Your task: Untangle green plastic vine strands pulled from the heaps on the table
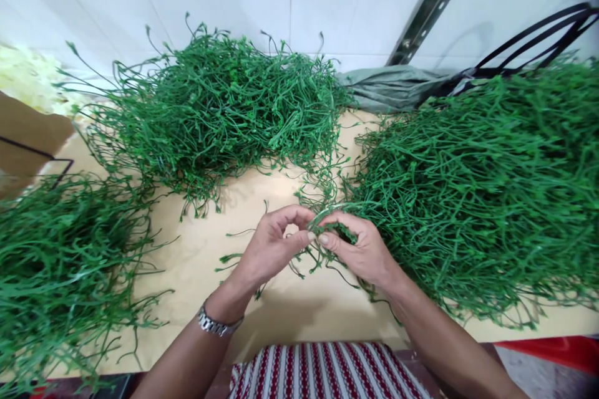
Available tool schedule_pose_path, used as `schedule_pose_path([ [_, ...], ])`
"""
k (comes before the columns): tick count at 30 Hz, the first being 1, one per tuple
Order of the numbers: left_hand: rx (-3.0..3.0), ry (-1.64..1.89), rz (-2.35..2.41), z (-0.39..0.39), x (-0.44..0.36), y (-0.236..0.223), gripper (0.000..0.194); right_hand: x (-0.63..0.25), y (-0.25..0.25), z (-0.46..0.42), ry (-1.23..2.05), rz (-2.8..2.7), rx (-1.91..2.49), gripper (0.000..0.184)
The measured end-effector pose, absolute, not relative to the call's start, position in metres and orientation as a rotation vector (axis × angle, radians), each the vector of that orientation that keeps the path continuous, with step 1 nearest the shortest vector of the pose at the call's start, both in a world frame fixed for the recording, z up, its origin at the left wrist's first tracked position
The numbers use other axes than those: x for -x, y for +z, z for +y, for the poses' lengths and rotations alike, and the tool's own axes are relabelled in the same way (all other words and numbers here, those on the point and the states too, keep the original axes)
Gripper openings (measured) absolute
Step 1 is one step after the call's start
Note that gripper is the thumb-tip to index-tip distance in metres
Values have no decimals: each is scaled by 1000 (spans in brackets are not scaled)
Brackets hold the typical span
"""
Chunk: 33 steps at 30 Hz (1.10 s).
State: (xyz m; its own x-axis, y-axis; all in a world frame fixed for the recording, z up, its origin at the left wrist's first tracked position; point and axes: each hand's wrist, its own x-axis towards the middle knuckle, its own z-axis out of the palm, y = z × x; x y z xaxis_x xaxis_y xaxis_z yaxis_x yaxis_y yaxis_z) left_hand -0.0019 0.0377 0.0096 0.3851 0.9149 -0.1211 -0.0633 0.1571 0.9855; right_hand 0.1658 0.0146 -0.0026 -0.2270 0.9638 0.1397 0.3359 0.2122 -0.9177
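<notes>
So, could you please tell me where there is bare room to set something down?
Bare table shows between the left green pile and the left hand, and in a patch bordering the striped cloth. The back pile and right pile crowd the far and right sides.

Left forearm [187,355] comes in from about 7 o'clock, right forearm [440,333] from roughly 5, and both wrists look pretty straight to me. The left hand [274,246] and right hand [365,252] meet a bit toward 6 o'clock from centre, both in a light pinch. Left fingers aim at 3, right ones at 9, index fingers arched on the 12 side, thumbs underneath, thumb tips super close but not quite touching.
</notes>
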Motion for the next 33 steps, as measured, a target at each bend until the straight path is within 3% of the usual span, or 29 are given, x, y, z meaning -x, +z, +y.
schedule_pose_path([
  [11,-1441,708,1017,32,-4,12,5,-172,-3,11,713,-2117,1198,7],
  [16,-1753,535,1072,32,0,12,15,-172,-7,9,573,-2255,1208,7],
  [33,-2317,365,723,24,1,21,22,-182,10,7,1268,-2240,1116,13],
])
